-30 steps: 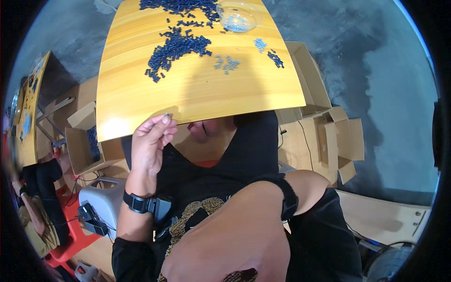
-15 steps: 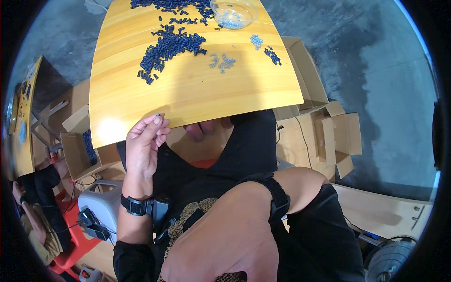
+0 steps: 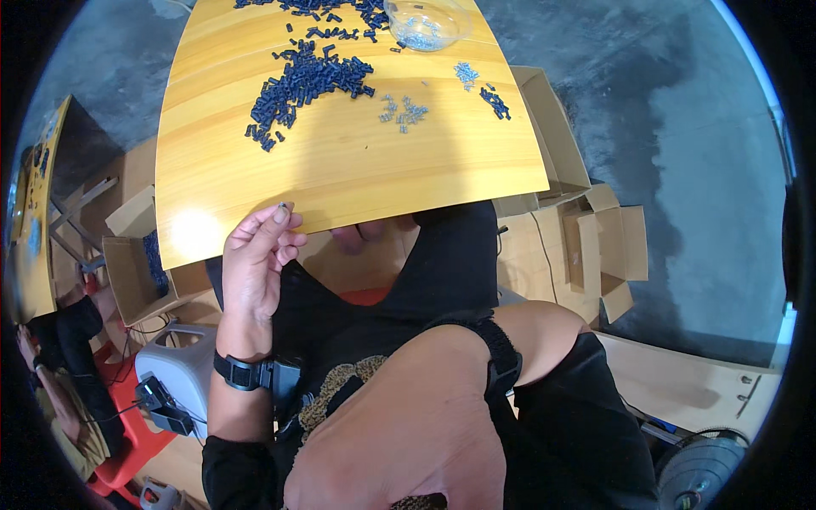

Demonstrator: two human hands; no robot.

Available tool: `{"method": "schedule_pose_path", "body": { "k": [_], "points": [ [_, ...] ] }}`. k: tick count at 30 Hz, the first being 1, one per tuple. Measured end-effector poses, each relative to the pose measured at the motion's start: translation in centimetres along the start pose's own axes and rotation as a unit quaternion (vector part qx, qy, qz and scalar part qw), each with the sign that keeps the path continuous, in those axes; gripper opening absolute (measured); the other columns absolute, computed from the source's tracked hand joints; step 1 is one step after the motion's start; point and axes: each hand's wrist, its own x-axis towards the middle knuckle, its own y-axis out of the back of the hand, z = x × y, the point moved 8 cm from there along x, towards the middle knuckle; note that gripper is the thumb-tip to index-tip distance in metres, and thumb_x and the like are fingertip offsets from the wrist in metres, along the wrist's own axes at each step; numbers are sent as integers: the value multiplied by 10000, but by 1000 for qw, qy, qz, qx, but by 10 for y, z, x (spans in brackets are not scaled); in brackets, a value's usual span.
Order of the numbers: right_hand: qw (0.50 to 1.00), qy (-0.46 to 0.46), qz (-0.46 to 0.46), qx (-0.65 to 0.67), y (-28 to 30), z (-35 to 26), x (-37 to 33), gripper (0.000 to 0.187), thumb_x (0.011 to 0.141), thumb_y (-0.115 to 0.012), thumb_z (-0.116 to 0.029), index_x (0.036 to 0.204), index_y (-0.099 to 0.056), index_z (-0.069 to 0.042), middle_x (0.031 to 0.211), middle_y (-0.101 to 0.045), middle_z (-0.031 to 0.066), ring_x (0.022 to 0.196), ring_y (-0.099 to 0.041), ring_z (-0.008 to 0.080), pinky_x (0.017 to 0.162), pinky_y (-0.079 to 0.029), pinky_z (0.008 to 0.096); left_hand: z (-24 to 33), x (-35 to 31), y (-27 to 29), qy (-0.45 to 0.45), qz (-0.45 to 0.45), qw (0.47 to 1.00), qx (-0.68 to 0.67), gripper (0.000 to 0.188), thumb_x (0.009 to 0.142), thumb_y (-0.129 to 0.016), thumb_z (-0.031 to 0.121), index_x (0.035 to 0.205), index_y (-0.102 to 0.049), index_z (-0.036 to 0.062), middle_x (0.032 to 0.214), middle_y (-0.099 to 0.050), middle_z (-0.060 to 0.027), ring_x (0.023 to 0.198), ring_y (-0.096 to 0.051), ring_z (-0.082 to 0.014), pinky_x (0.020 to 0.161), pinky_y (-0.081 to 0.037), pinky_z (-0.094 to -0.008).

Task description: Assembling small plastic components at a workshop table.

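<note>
My left hand (image 3: 257, 263) is raised at the table's near edge, thumb and forefinger pinched together. A tiny grey-and-dark piece (image 3: 284, 206) shows between their tips, too small to name. My right hand (image 3: 404, 438) is bent in close over my chest, with its back uppermost; its fingers are hidden. On the wooden table (image 3: 272, 191) lies a large heap of small black cylindrical pieces (image 3: 306, 83). Beside it are small clear or silvery pieces (image 3: 403, 112), with another little silvery pile (image 3: 466, 75) and a small black pile (image 3: 495, 102) to the right.
A clear round bowl (image 3: 463, 25) with small silvery pieces stands at the table's far side. Open cardboard boxes (image 3: 625, 242) flank the table. A grey stool (image 3: 191, 357) is at left, a fan (image 3: 701, 476) at lower right. Another person's arm (image 3: 64, 399) shows at far left.
The view has shifted slightly. My left hand keeps its pinch at the table edge, and my right hand stays bent at my chest.
</note>
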Motion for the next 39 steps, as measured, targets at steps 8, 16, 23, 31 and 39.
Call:
{"method": "schedule_pose_path", "body": {
  "k": [8, 16, 23, 31, 39],
  "points": [
    [997, -5, 78, -25, 19, -6, -3, 309, 777, -698, -296, 756, -611, 0, 681, -583, 123, 653, -562, 279, 594, -432, 355, -4, 7, -1, 4, -19, 1000, -18, 166, 852, -602, 153, 960, -621, 28, 795, -636, -64, 598, -599, -111, 505, -470, -176],
    [687, -358, 440, -454, 170, -13, -99, 130, 764, -645, -123, 826, -649, -9, 705, -628, 51, 654, -573, 97, 618, -452, 233, -3, 2, 8, 6, -46, 997, -57, 114, 840, -618, 124, 888, -619, 20, 803, -649, -70, 616, -614, -108, 539, -456, -192],
    [491, -362, 448, -654, 232, -27, -140, 125, 714, -593, -146, 743, -639, -34, 704, -616, 128, 626, -598, 273, 578, -475, 345, -5, 1, 2, 41, -48, 997, -55, 136, 849, -611, 166, 913, -618, 46, 786, -641, -52, 603, -602, -136, 537, -452, -220],
    [379, -356, 404, -752, 248, -9, -124, 141, 742, -586, -168, 759, -639, -38, 718, -619, 132, 669, -597, 293, 593, -470, 374, -3, 2, 7, 45, -53, 997, -42, 165, 843, -622, 169, 940, -615, 35, 796, -643, -58, 604, -613, -138, 521, -465, -213],
    [339, -392, 379, -766, 260, -3, -130, 128, 727, -592, -156, 759, -628, -37, 760, -625, 135, 727, -600, 310, 640, -481, 400, -3, 4, 5, 38, -87, 994, -48, 176, 839, -626, 167, 949, -608, 31, 818, -645, -69, 610, -624, -139, 512, -470, -214]
  ]
}}
